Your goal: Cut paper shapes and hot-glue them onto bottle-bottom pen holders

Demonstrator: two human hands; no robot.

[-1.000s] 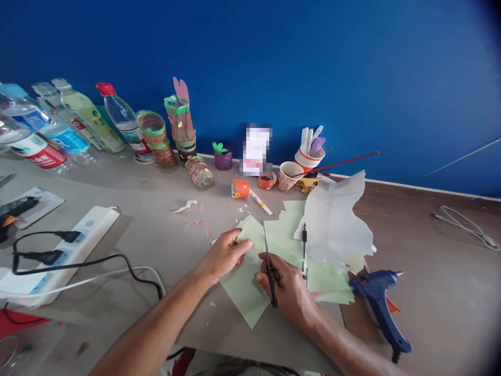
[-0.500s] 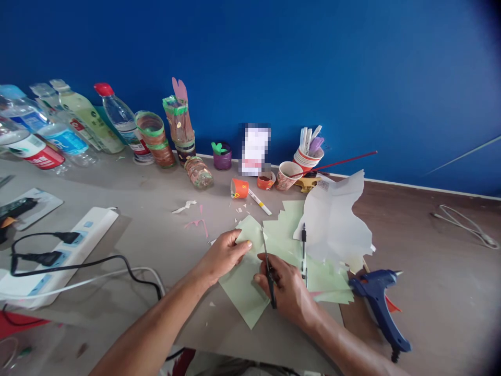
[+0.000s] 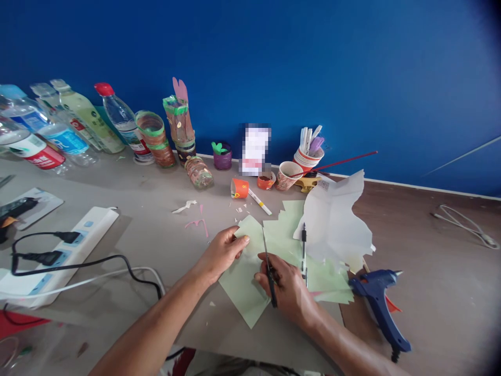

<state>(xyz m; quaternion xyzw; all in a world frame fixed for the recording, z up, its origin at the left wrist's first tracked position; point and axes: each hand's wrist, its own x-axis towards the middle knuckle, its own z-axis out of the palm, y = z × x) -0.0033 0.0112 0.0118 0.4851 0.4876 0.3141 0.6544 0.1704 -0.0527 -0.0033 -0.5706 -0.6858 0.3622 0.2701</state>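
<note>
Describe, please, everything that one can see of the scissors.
The scissors have thin, dark, metal-looking blades and black handles, partly hidden by the fingers of the right hand, which holds them. They point away from the person, slightly leftward, beside the right edge of the held green paper. Whether the blades are open, or touch the paper, I cannot tell.

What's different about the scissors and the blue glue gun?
The scissors are in the right hand; no hand holds the glue gun. The scissors are slim and dark, while the glue gun is chunkier and blue. The scissors point toward the wall, but the glue gun's nozzle points right. Both are tools.
</note>
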